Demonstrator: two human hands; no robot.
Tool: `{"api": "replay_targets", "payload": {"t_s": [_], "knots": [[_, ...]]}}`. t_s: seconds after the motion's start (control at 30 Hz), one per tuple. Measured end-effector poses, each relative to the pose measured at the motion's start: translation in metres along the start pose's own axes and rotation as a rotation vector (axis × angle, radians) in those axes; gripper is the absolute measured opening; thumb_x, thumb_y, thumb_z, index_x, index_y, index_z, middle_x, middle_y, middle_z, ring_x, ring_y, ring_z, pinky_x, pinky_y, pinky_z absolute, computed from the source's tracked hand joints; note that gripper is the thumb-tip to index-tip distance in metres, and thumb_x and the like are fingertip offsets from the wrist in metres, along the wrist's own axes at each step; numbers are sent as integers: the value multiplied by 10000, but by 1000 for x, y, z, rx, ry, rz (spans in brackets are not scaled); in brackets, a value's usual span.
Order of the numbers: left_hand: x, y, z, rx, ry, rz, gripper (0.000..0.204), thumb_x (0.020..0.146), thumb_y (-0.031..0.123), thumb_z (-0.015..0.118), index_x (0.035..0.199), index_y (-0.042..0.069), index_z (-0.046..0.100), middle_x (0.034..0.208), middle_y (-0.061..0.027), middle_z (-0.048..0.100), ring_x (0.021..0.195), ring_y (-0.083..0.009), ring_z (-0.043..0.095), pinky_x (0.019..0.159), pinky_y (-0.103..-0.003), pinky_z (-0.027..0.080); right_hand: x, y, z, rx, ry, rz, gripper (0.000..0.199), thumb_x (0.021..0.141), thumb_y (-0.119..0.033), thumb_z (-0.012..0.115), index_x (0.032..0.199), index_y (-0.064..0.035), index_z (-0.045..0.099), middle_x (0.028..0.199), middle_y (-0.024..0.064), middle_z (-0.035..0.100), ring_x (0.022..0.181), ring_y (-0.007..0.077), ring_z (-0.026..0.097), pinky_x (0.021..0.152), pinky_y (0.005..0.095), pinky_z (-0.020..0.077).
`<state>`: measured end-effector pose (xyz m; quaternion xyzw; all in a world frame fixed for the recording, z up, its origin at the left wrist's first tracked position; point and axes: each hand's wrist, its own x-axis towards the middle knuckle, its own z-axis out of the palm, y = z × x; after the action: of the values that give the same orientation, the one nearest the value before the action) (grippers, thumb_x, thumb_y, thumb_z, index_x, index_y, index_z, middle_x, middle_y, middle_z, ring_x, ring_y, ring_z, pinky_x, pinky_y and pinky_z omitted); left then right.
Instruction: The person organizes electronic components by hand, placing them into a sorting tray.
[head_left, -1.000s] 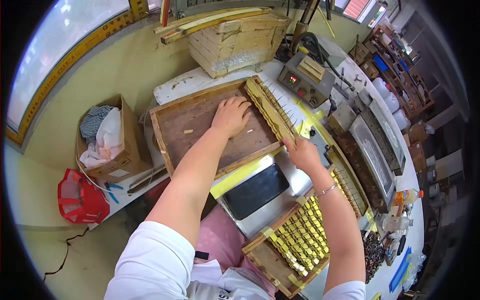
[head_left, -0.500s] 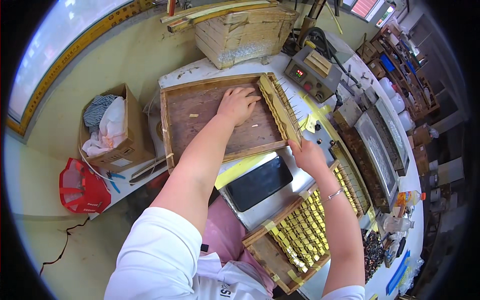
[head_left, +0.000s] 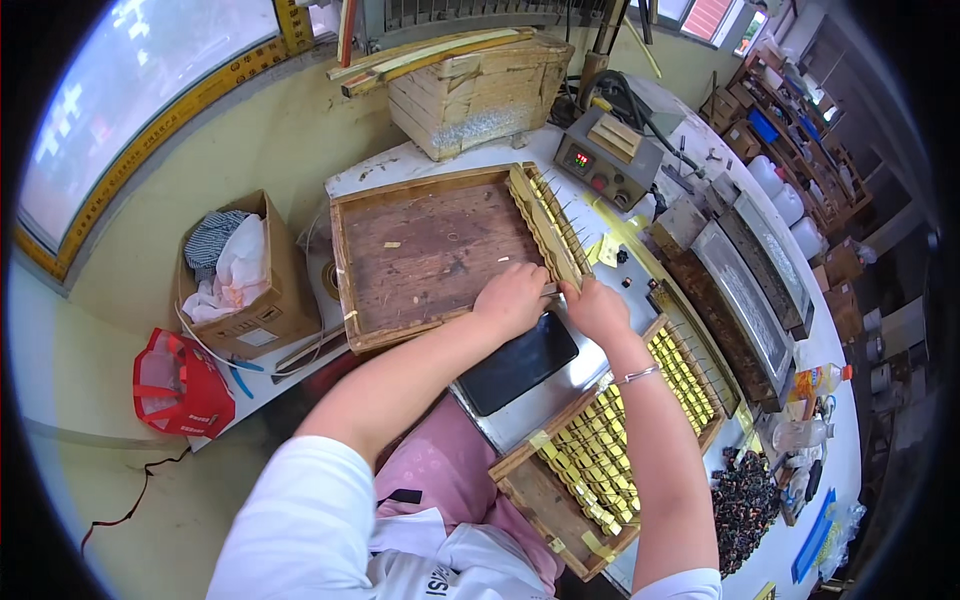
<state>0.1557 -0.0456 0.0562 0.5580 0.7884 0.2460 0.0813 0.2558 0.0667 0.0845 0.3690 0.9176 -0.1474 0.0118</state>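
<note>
Wooden tray (head_left: 425,265) is on the bench (head_left: 370,176), spiky yellow strip (head_left: 543,225) along its R side. R hand (head_left: 598,308) has its grip pinched on strip's near end; L hand (head_left: 514,298) touches tray's near R corner (can't tell how tight). L arm (head_left: 405,370) hides a bit of black phone (head_left: 520,368).

Cannot see part of the near edge of the wooden tray (head_left: 430,245) behind the left hand (head_left: 513,298), or part of the yellow-filled frame (head_left: 540,505) behind the right forearm (head_left: 668,460). Cannot tell the tiny dark pieces (head_left: 742,512) apart.
</note>
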Motion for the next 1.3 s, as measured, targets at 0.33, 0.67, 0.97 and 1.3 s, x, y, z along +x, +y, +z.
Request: {"api": "replay_targets", "payload": {"t_s": [0.33, 0.67, 0.97, 1.3], "knots": [[-19, 28, -7, -121, 91, -275, 220, 721, 205, 649, 906, 110, 578, 975, -66, 574, 990, -285, 529, 812, -398, 464, -38, -6, -6, 8, 18, 35, 455, 858, -415, 466, 856, 15, 617, 806, 226, 634, 812, 389, 611, 741, 446, 483], [-34, 42, -16, -163, 28, -296, 255, 726, 233, 650, 954, 136, 589, 1015, -49, 569, 1021, -260, 524, 838, -406, 449, -152, 6, -68, -95, -196, 115, 446, 877, -385, 454, 805, 13, 643, 773, 203, 635, 772, 358, 618, 718, 432, 480], [-43, 57, -6, -218, 65, -206, 272, 729, 197, 654, 982, 110, 603, 1001, -94, 601, 974, -275, 562, 826, -381, 459, -309, 79, -115, 2, -69, 147, 412, 845, -372, 540, 677, -1, 600, 578, 195, 561, 574, 377, 566, 549, 427, 442], [-25, 65, 58, -179, 258, 58, 385, 687, 141, 693, 1042, 42, 582, 1035, -130, 563, 921, -282, 576, 811, -351, 469, -452, 203, -25, 288, 252, 200, 256, 706, -185, 730, 610, -11, 569, 450, 73, 439, 384, 135, 424, 400, 272, 341]]}}
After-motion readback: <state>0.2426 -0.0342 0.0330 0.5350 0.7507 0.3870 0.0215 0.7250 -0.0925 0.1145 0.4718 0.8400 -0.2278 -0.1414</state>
